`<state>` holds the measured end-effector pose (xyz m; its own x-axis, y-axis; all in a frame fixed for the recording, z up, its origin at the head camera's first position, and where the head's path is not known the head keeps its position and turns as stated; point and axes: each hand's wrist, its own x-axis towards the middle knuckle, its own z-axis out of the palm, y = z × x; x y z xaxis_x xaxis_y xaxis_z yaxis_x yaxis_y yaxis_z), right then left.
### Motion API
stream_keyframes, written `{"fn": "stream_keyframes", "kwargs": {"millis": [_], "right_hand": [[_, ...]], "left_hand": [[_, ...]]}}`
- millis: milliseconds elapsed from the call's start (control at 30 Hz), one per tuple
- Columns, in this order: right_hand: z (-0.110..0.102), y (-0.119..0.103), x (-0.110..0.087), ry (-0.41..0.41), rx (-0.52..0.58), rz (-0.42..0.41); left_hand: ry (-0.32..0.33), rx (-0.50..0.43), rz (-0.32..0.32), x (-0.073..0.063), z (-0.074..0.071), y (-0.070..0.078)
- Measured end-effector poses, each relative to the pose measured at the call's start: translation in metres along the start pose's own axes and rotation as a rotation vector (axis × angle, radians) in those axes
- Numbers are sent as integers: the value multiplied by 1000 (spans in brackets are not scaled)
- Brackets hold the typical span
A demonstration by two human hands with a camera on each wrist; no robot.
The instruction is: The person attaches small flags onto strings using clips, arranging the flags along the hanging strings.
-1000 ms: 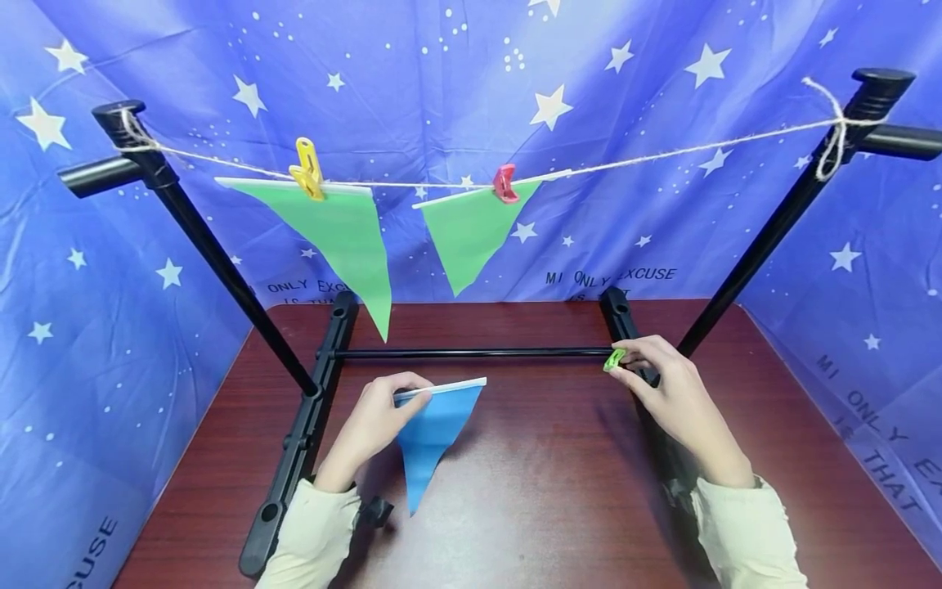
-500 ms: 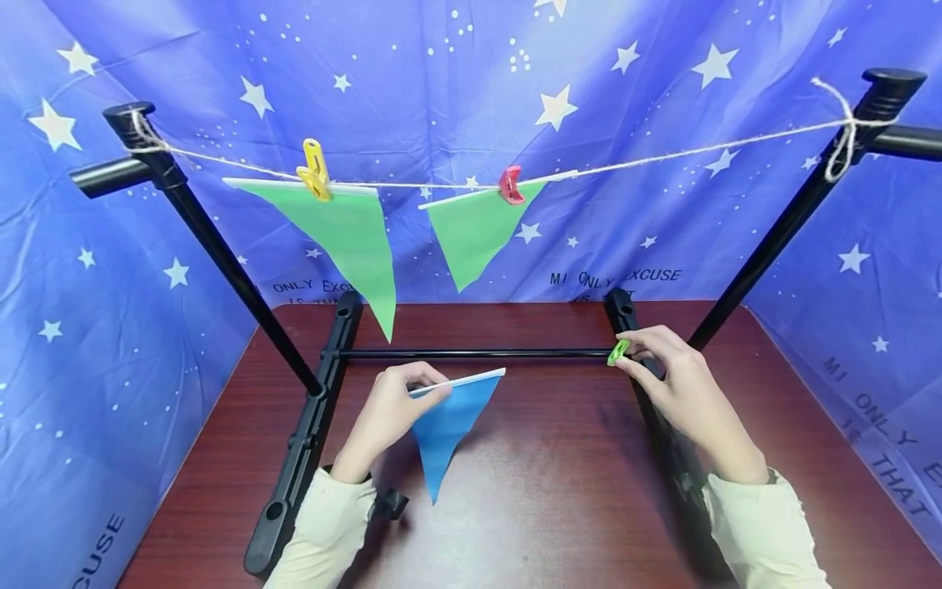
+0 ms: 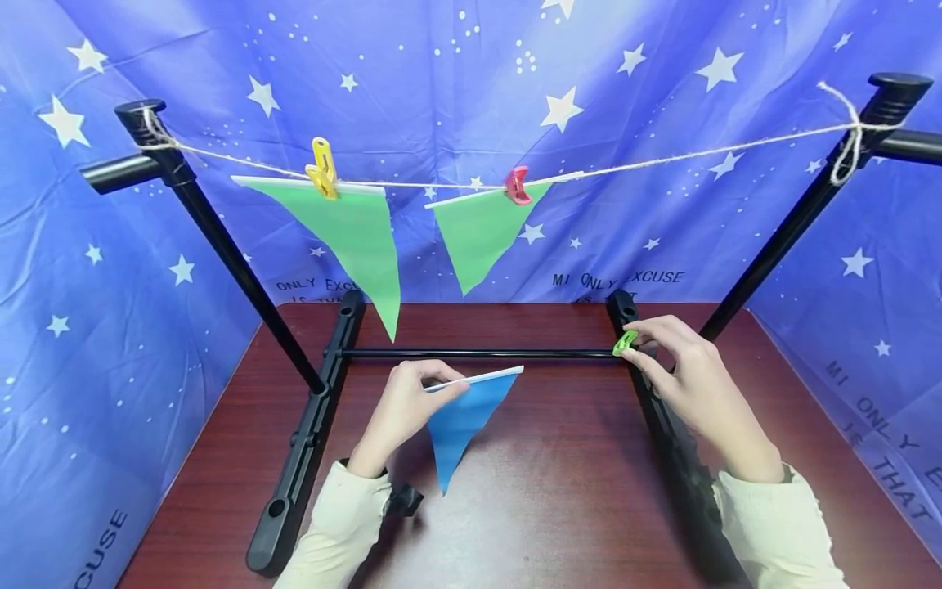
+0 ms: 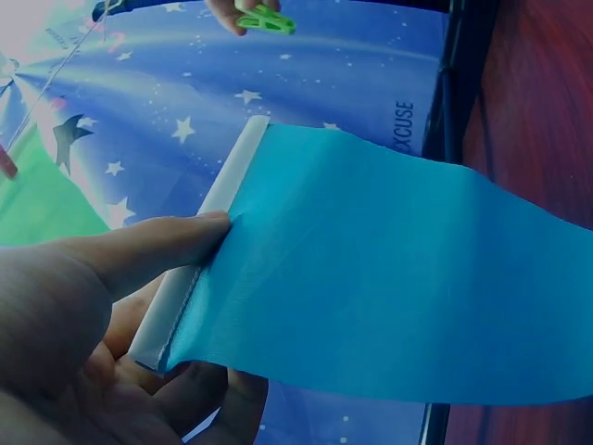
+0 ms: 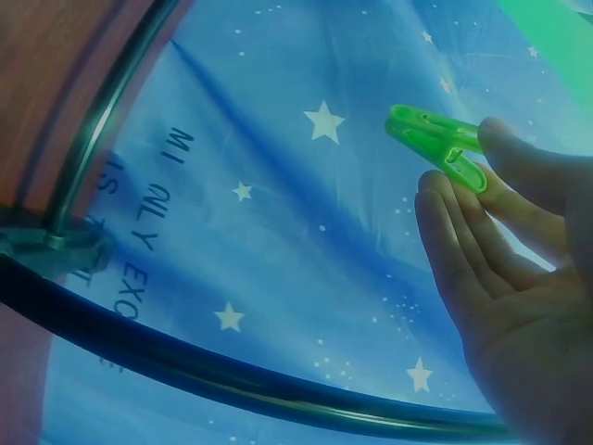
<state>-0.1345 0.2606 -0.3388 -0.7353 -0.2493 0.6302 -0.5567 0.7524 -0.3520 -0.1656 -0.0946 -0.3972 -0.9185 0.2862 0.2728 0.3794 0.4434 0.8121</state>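
A blue triangular pennant [image 3: 467,419] with a white top band hangs from my left hand [image 3: 412,405], point downward. In the left wrist view the thumb presses on the white band [image 4: 243,158] and the other fingers lie behind it. My right hand [image 3: 688,380] pinches a small green clothespin [image 3: 625,343] between thumb and fingertips, over the right side of the stand. The right wrist view shows the green clothespin [image 5: 435,144] side on, its far end pointing away from the fingers. Both hands are below the string [image 3: 662,155].
Two green pennants hang on the string, the left one [image 3: 353,237] under a yellow clothespin [image 3: 322,169], the other [image 3: 482,233] under a red clothespin [image 3: 518,186]. Black posts [image 3: 228,249] hold the string. A thin crossbar [image 3: 478,353] spans the stand on the brown table [image 3: 545,507].
My left hand has moved right and slightly up with the blue pennant. My right hand has risen a little with the green clothespin. The view has shifted slightly.
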Motion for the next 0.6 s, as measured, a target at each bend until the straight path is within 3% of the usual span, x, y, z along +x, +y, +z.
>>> {"fn": "stream_keyframes", "kwargs": {"millis": [200,600], "right_hand": [[-10,-5,3,21,-14,10],[-37,-13,9,66,-77,42]], "left_hand": [[23,17,21,5,4,3],[0,-5,92,23,7,23]]}}
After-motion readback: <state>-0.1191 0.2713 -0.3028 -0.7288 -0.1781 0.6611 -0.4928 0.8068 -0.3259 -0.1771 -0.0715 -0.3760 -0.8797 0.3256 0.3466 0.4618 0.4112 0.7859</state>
